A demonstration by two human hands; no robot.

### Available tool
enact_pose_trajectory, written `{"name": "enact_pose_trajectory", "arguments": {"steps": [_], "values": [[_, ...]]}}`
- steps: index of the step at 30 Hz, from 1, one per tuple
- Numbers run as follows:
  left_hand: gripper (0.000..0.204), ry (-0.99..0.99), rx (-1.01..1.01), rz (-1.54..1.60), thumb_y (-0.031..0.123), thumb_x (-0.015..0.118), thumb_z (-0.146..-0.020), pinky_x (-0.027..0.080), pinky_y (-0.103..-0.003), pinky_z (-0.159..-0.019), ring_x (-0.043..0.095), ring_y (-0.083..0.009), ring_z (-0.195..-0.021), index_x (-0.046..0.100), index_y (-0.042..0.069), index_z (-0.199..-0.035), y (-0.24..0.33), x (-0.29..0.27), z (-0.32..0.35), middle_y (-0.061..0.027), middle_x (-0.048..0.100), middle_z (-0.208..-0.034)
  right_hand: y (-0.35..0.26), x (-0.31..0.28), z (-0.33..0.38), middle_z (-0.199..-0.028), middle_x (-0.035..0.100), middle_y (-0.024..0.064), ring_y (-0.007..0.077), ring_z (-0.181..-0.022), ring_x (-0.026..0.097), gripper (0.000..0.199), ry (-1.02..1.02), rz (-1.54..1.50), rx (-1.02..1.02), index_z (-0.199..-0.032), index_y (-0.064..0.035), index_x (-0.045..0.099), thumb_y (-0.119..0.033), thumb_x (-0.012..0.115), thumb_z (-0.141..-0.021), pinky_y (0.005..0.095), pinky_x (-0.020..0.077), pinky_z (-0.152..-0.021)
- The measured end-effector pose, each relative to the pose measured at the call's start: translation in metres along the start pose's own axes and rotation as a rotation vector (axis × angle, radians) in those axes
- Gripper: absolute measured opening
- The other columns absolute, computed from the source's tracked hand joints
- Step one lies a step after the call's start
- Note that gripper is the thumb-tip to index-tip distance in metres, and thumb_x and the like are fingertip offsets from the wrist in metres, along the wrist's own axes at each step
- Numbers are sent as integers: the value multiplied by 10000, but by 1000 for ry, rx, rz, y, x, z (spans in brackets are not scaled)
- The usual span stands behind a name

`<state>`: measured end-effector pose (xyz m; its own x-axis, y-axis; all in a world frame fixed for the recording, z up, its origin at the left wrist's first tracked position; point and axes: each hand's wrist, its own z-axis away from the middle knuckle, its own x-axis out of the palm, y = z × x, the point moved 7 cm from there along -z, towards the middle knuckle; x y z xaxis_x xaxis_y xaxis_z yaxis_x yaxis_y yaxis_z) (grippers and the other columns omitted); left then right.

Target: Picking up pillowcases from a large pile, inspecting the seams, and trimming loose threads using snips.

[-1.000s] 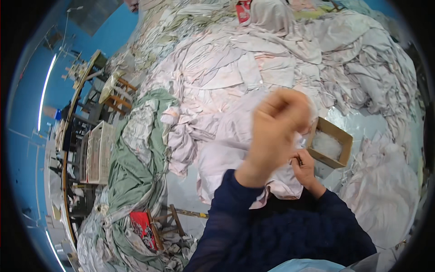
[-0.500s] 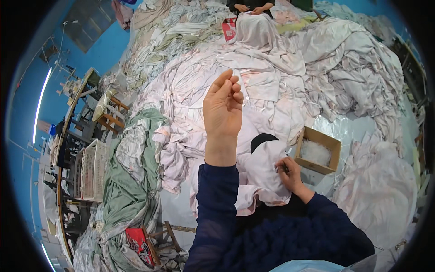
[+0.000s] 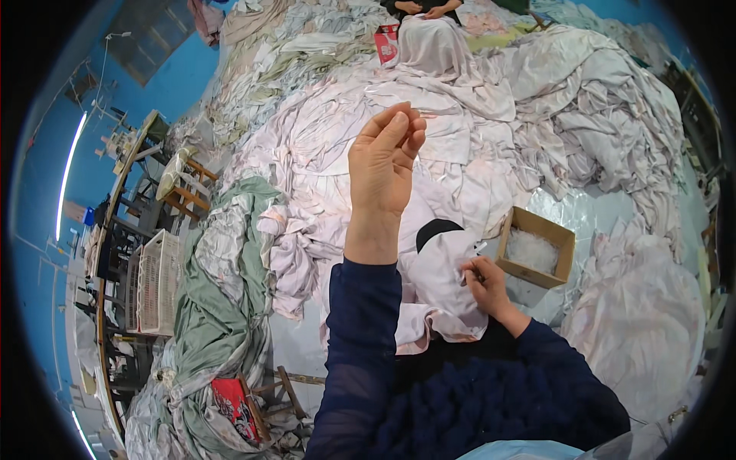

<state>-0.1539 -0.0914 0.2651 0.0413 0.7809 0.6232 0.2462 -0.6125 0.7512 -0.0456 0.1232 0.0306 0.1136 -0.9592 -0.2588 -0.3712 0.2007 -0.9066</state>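
Observation:
My left hand [image 3: 383,165] is raised over the pale fabric, palm showing, with its thumb and forefinger pinched together. Anything between those fingertips is too small to make out. Lower and to the right, my right hand [image 3: 486,285] is closed at the edge of a pale pink cloth [image 3: 441,268] draped over my lap. Its curled fingers hide what they grip; a small pale tip [image 3: 481,247] shows just above them. A black rounded shape [image 3: 437,230] shows from behind the cloth's far edge.
An open cardboard box [image 3: 534,247] with whitish, thread-like stuff stands right of my right hand. Heaped pale fabric [image 3: 337,115] spreads ahead, green fabric [image 3: 222,284] to the left. White plastic crates [image 3: 159,284] stand farther left. Across the heap sits another person [image 3: 423,9].
My left hand has risen slightly and shifted a little right, still pinched. The right hand has moved slightly up and left, along with the cloth.

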Motion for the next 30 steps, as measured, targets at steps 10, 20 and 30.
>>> {"name": "enact_pose_trajectory", "arguments": {"steps": [10, 20, 30], "values": [[672, -46, -122, 374, 475, 233, -1106, 344, -471, -1168, 427, -332, -1403, 480, -57, -1433, -42, -33, 24, -208, 483, -1497, -63, -48, -84, -709, 595, 11, 44, -617, 495, 313, 116, -12, -23, -1278, -38, 676, -18, 606, -974, 227, 422, -584], [790, -72, -174, 219, 552, 182, -1092, 136, -437, -1262, 262, -288, -1514, 371, -87, -1516, -76, -31, 38, -151, 388, -1599, -143, 9, -141, -778, 692, 103, 147, -578, 590, 584, -128, 38, -267, -1426, -147, 591, 44, 660, -878, 269, 484, -596], [771, -14, -165, 100, 557, 199, -1086, 176, -353, -1230, 284, -228, -1512, 403, -44, -1523, -80, -37, 40, -111, 411, -1598, -127, -14, -172, -678, 636, 132, 221, -532, 595, 556, 75, 182, -216, -1407, -137, 597, 16, 635, -874, 310, 487, -569]]}}
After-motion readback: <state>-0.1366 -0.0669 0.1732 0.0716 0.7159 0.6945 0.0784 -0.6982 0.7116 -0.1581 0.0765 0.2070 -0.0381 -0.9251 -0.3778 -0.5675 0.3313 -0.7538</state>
